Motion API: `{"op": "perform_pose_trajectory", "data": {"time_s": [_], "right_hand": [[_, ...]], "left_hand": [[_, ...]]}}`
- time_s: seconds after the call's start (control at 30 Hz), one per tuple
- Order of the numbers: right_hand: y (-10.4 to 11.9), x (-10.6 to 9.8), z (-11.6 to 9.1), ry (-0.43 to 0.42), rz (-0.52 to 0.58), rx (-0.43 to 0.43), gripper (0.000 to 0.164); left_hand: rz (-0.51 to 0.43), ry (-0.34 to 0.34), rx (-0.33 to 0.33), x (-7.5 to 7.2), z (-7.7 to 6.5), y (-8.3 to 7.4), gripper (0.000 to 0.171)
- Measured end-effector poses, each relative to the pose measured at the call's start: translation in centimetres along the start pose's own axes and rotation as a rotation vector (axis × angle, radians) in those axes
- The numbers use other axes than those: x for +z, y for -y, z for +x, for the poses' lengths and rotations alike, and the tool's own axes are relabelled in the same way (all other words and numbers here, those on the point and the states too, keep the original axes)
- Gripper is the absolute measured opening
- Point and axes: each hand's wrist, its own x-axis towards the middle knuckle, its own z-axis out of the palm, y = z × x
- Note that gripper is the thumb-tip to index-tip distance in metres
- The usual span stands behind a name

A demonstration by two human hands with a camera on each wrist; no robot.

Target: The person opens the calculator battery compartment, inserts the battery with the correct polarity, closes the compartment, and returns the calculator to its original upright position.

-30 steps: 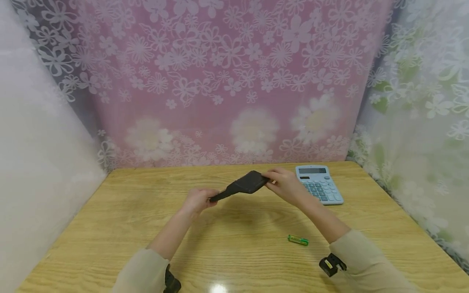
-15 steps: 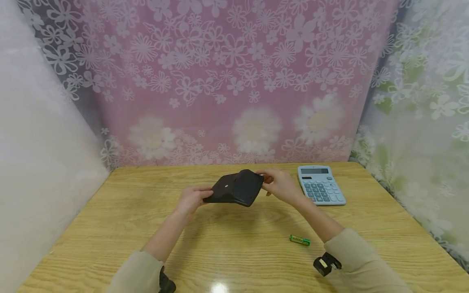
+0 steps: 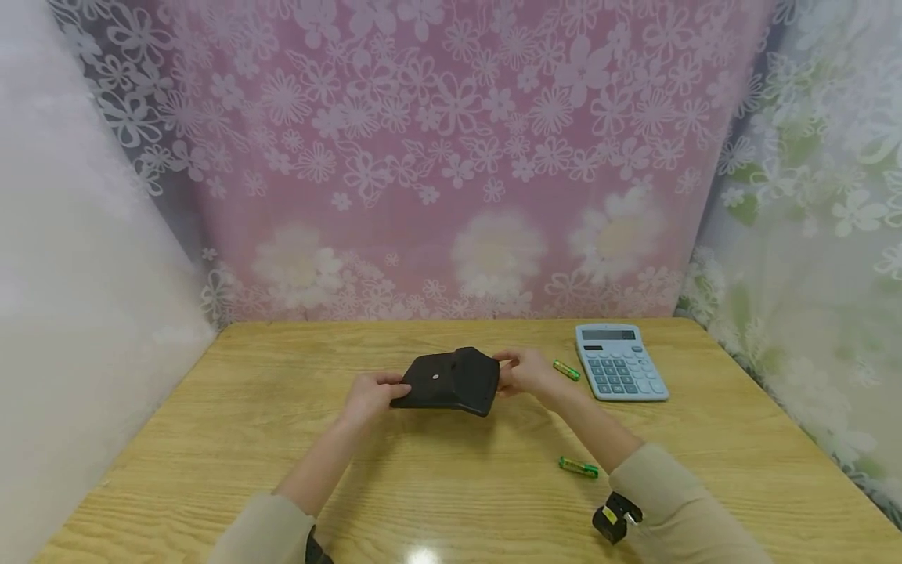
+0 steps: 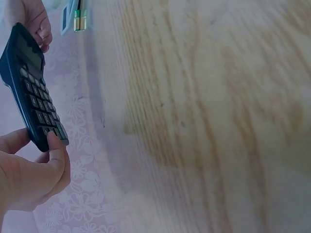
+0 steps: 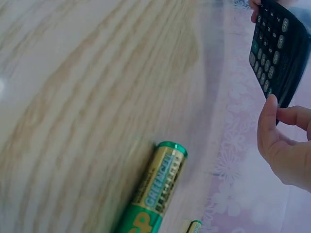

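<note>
A black calculator (image 3: 440, 381) is held above the wooden table between both hands. Its smooth back faces up in the head view; its rows of keys (image 5: 267, 53) show in the right wrist view. My left hand (image 3: 372, 398) pinches one end, with the thumb on the back and a fingertip at the keys in the left wrist view. At the other end my right hand (image 3: 524, 371) holds the edge between thumb and fingers. A green-and-gold battery (image 3: 567, 370) lies just beyond the right wrist, and another battery (image 3: 579, 468) lies nearer, left of the right sleeve.
A light-blue calculator (image 3: 622, 362) lies face up at the table's back right, close to the far battery. The wooden table (image 3: 247, 439) ends at a pink flowered curtain (image 3: 451, 196). Pale hangings stand along both sides.
The black calculator has turned from nearly edge-on to show its broad back, and both hands have lowered it slightly. The far battery has come into view beside the right wrist.
</note>
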Motion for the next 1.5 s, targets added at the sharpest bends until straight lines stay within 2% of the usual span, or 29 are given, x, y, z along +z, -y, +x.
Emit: {"op": "perform_pose_trajectory", "data": {"time_s": [0.17, 0.3, 0.4, 0.57, 0.83, 0.93, 1.1, 1.33, 1.5], "right_hand": [[-0.2, 0.2, -0.3, 0.049, 0.018, 0.014, 0.046], [-0.3, 0.3, -0.1, 0.063, -0.015, 0.018, 0.053], [-0.6, 0.5, 0.2, 0.064, -0.068, 0.017, 0.058], [-1.2, 0.7, 0.8, 0.055, -0.112, 0.041, 0.058], [-1.5, 0.9, 1.0, 0.080, -0.122, 0.083, 0.059], [-1.7, 0.9, 1.0, 0.093, -0.138, 0.094, 0.061], [-1.9, 1.1, 1.0, 0.102, -0.195, 0.078, 0.063], [-1.6, 1.3, 1.1, 0.150, -0.324, 0.041, 0.071], [-1.3, 1.3, 1.2, 0.171, -0.359, 0.032, 0.075]], "left_hand": [[0.051, -0.018, -0.001, 0.3, -0.1, 0.3, 0.037], [0.097, -0.028, 0.005, 0.6, 0.0, 0.5, 0.039], [0.186, -0.014, 0.001, 0.8, 0.0, 0.5, 0.043], [0.315, 0.015, -0.001, 1.1, -0.1, 0.5, 0.046], [0.374, 0.036, -0.014, 1.3, -0.4, 0.3, 0.047], [0.386, 0.036, 0.001, 1.5, -0.4, 0.5, 0.045], [0.438, 0.038, 0.036, 1.8, -0.4, 0.9, 0.035], [0.456, 0.041, 0.019, 2.0, -0.2, 1.3, 0.031], [0.496, 0.034, 0.028, 2.1, -0.1, 1.4, 0.030]]}}
